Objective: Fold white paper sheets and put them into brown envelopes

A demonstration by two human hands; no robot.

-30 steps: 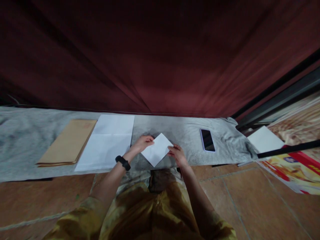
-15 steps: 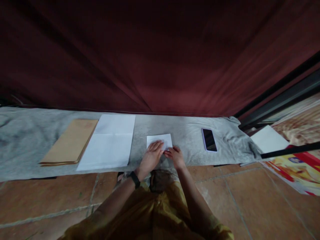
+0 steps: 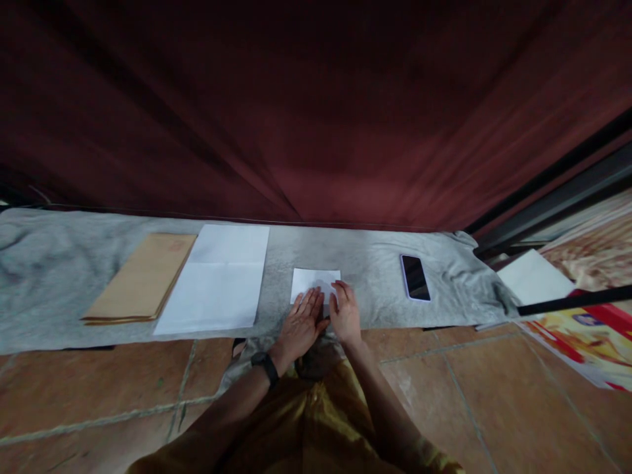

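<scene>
A small piece of folded white paper (image 3: 316,278) lies on the grey cloth in front of me. My left hand (image 3: 303,324) rests flat on its near left part, with the fingers stretched out and the palm down. At the paper's right edge is my right hand (image 3: 346,316); its fingers are curved and its thumb stands a little apart from them. The near edge of the paper is hidden under my hands. To the left lies a larger white sheet (image 3: 217,289) with a crease across it, beside a stack of brown envelopes (image 3: 141,280).
A phone (image 3: 415,278) lies to the right on the grey cloth (image 3: 375,263). A dark red curtain (image 3: 316,131) hangs behind. Black metal bars (image 3: 557,191), a white sheet (image 3: 536,276) and a red and yellow package (image 3: 587,336) are at far right. Below are floor tiles (image 3: 494,382).
My left hand has moved slightly toward me and lies flatter. The right hand has shifted up along the paper's right edge, and its thumb and fingers have spread apart.
</scene>
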